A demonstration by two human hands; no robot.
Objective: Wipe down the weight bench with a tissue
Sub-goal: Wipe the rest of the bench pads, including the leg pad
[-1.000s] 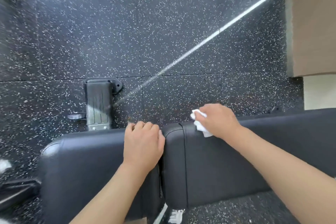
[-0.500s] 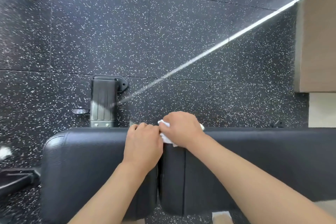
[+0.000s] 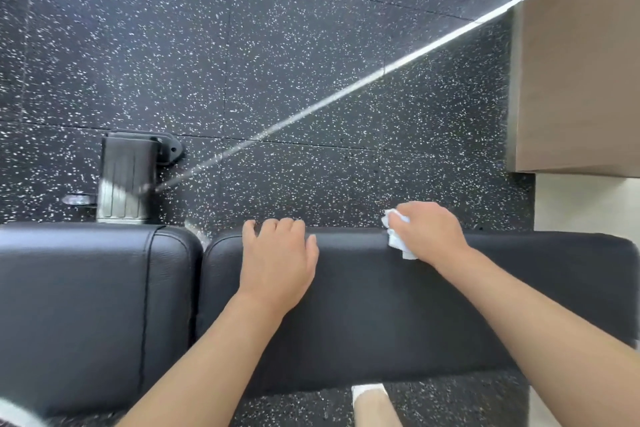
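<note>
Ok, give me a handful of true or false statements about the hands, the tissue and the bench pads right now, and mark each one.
1. The right hand holds the tissue at the far edge of the long pad. True.
2. The left hand holds a second tissue. False: it rests on the long pad, fingers over the far edge, holding nothing.
3. Both hands are on the same pad. True.
4. The tissue lies loose on the floor. False: it is in the right hand's grip, against the pad.
5. The short pad lies right of the long pad. False: it lies left of it, across a gap.
</note>
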